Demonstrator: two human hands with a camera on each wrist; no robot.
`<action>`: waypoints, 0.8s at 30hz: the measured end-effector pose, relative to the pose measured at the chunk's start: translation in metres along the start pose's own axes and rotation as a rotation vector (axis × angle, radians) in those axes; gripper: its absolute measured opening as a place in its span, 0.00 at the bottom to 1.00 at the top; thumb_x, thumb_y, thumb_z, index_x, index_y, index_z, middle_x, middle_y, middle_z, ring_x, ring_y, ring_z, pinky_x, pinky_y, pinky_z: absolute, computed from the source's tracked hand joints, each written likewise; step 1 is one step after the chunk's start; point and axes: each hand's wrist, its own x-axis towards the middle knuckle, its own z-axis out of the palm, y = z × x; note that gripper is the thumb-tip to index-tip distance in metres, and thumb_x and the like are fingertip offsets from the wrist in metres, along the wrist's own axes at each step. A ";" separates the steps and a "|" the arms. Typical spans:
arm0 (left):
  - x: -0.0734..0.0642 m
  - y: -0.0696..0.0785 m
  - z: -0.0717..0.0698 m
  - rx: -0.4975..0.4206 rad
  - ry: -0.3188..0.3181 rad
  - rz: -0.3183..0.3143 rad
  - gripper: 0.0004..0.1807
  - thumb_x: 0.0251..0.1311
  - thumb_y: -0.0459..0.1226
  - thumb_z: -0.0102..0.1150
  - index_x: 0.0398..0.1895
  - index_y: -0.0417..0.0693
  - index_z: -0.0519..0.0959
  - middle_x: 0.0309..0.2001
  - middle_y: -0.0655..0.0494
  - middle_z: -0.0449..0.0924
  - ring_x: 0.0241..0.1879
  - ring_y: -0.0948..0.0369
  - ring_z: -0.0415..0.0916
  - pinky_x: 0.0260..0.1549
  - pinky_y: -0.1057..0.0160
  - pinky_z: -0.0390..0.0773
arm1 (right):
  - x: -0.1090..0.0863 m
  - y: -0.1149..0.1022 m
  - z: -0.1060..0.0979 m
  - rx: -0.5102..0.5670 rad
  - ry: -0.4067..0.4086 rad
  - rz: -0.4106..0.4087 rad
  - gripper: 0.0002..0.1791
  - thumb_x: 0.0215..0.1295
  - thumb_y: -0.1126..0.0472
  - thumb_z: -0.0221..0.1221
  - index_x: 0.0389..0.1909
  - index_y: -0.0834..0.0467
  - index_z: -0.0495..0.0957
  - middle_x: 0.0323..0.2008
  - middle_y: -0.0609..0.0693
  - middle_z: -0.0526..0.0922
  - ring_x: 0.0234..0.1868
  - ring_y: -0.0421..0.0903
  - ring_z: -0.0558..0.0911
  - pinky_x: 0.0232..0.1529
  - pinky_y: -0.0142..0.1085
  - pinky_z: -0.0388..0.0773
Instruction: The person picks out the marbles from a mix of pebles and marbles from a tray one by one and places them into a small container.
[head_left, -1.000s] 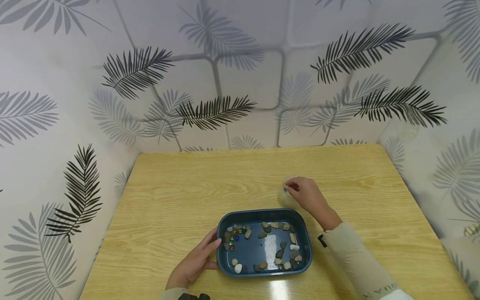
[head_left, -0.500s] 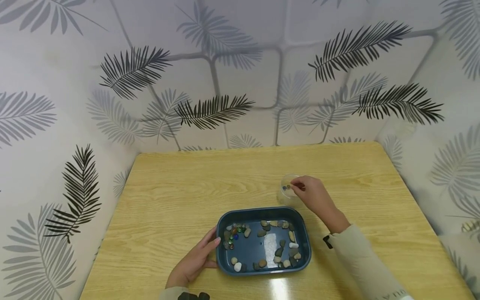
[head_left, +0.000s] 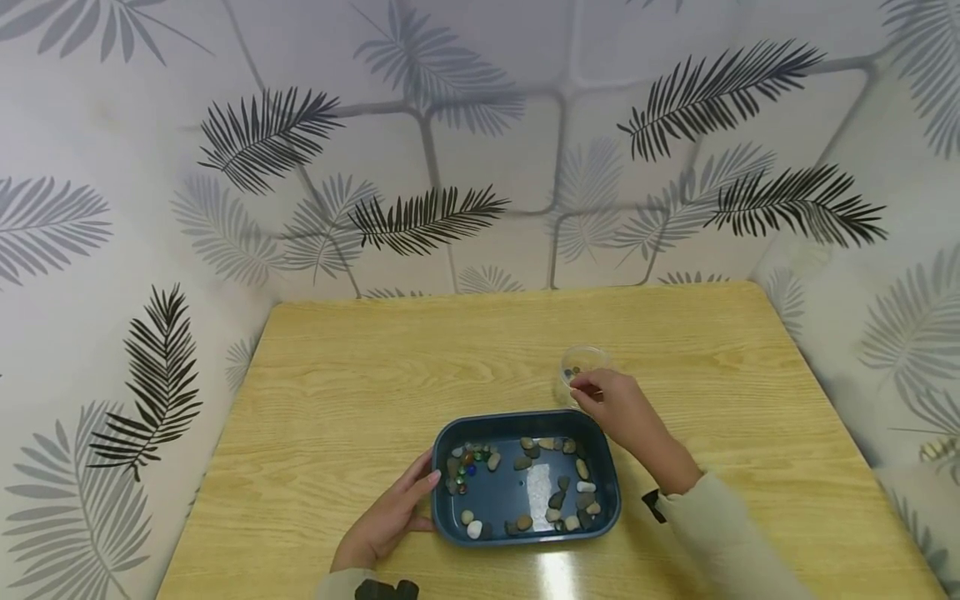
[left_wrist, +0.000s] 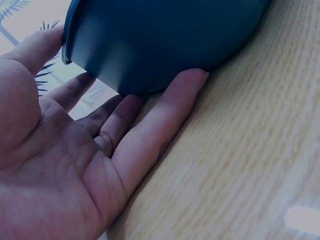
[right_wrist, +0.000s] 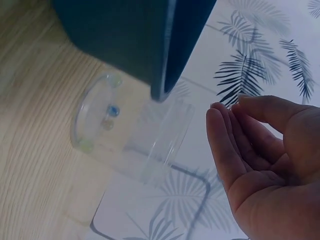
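Note:
A dark blue basin (head_left: 525, 540) on the table holds several pebbles and coloured glass marbles (head_left: 471, 471), the marbles gathered at its left end. My left hand (head_left: 390, 521) steadies the basin's left end, thumb at the rim. In the left wrist view its other fingers reach out fairly straight against the outer wall (left_wrist: 165, 40). Behind the basin stands a clear plastic jar (right_wrist: 165, 135) with several marbles at its bottom, a blue marble (right_wrist: 113, 110) among them. My right hand (head_left: 618, 408) is over the jar's near side, fingers loosely bent, thumb apart from the fingertips, nothing visible between them.
Wood-grain table (head_left: 360, 358) surrounds the basin on all sides. A wall with leaf patterns (head_left: 480, 150) rises behind the table's back edge. Inside the basin, pebbles (head_left: 585, 500) line mostly the right end and the edges.
My right hand dips at the jar, then draws back from its mouth toward the basin. Two marbles now show in the jar from above, where one showed earlier. My left hand stays put.

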 end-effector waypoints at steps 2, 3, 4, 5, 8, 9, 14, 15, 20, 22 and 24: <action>0.000 -0.001 0.000 0.000 0.002 0.001 0.30 0.64 0.49 0.42 0.68 0.63 0.49 0.68 0.50 0.39 0.52 0.47 0.67 0.38 0.46 0.75 | -0.003 -0.004 0.003 -0.001 -0.018 -0.009 0.08 0.59 0.60 0.57 0.37 0.57 0.80 0.35 0.48 0.80 0.34 0.41 0.79 0.35 0.36 0.78; 0.000 -0.001 0.000 0.001 0.004 0.000 0.30 0.64 0.49 0.42 0.68 0.63 0.49 0.68 0.50 0.39 0.52 0.47 0.67 0.38 0.47 0.75 | -0.005 -0.007 0.004 -0.005 -0.022 -0.023 0.07 0.58 0.60 0.57 0.36 0.57 0.80 0.35 0.47 0.79 0.34 0.40 0.79 0.35 0.35 0.78; 0.000 -0.001 0.000 0.001 0.004 0.001 0.30 0.64 0.49 0.42 0.68 0.63 0.49 0.68 0.50 0.39 0.52 0.47 0.67 0.38 0.47 0.75 | -0.006 -0.009 0.006 -0.008 -0.023 -0.036 0.07 0.58 0.60 0.58 0.36 0.56 0.80 0.34 0.47 0.80 0.34 0.39 0.79 0.35 0.34 0.78; 0.000 -0.001 0.000 -0.004 0.004 0.001 0.30 0.64 0.49 0.42 0.68 0.63 0.49 0.68 0.50 0.39 0.52 0.47 0.67 0.38 0.47 0.75 | -0.007 -0.012 0.008 -0.008 -0.026 -0.047 0.07 0.58 0.60 0.58 0.36 0.57 0.80 0.34 0.47 0.79 0.33 0.39 0.79 0.34 0.33 0.78; 0.000 -0.001 0.000 -0.021 -0.004 -0.002 0.30 0.64 0.49 0.43 0.68 0.63 0.49 0.68 0.50 0.39 0.52 0.47 0.68 0.39 0.46 0.75 | -0.011 -0.016 0.015 0.009 -0.041 -0.077 0.06 0.57 0.60 0.59 0.35 0.55 0.80 0.33 0.44 0.79 0.32 0.36 0.78 0.32 0.30 0.77; -0.001 -0.001 0.000 -0.023 -0.005 -0.002 0.30 0.64 0.49 0.43 0.68 0.63 0.48 0.68 0.50 0.39 0.51 0.47 0.68 0.39 0.47 0.75 | -0.013 -0.018 0.016 0.017 -0.047 -0.078 0.06 0.57 0.60 0.59 0.35 0.54 0.80 0.32 0.43 0.79 0.31 0.35 0.78 0.31 0.28 0.77; 0.000 -0.001 0.001 -0.013 -0.009 0.011 0.29 0.64 0.49 0.42 0.68 0.63 0.49 0.68 0.49 0.39 0.51 0.47 0.69 0.38 0.47 0.75 | -0.019 -0.022 0.026 0.048 -0.091 -0.046 0.05 0.57 0.59 0.59 0.34 0.52 0.79 0.31 0.40 0.78 0.30 0.32 0.76 0.31 0.26 0.76; 0.001 -0.002 0.001 -0.006 -0.006 0.013 0.29 0.64 0.49 0.42 0.67 0.63 0.49 0.68 0.49 0.39 0.51 0.48 0.68 0.38 0.47 0.75 | -0.020 -0.023 0.028 0.048 -0.096 -0.040 0.05 0.57 0.59 0.59 0.34 0.52 0.79 0.31 0.40 0.78 0.30 0.32 0.76 0.31 0.26 0.76; 0.002 -0.002 0.000 -0.003 -0.008 0.011 0.29 0.64 0.49 0.42 0.67 0.63 0.49 0.68 0.48 0.40 0.51 0.48 0.69 0.38 0.47 0.75 | -0.023 -0.028 0.038 0.057 -0.112 -0.043 0.05 0.56 0.61 0.60 0.34 0.53 0.79 0.30 0.41 0.78 0.30 0.33 0.76 0.30 0.26 0.75; 0.002 -0.002 0.000 -0.008 -0.010 0.014 0.30 0.64 0.49 0.42 0.68 0.62 0.49 0.68 0.47 0.40 0.51 0.47 0.69 0.38 0.47 0.75 | -0.023 -0.030 0.043 0.047 -0.118 -0.057 0.05 0.56 0.60 0.60 0.34 0.53 0.79 0.30 0.41 0.79 0.29 0.33 0.76 0.30 0.26 0.75; 0.002 -0.002 0.000 -0.010 -0.006 0.010 0.30 0.64 0.49 0.42 0.68 0.62 0.49 0.68 0.47 0.40 0.50 0.47 0.69 0.38 0.47 0.75 | -0.025 -0.033 0.047 0.044 -0.128 -0.064 0.05 0.56 0.60 0.59 0.34 0.54 0.80 0.30 0.41 0.79 0.30 0.33 0.76 0.31 0.26 0.75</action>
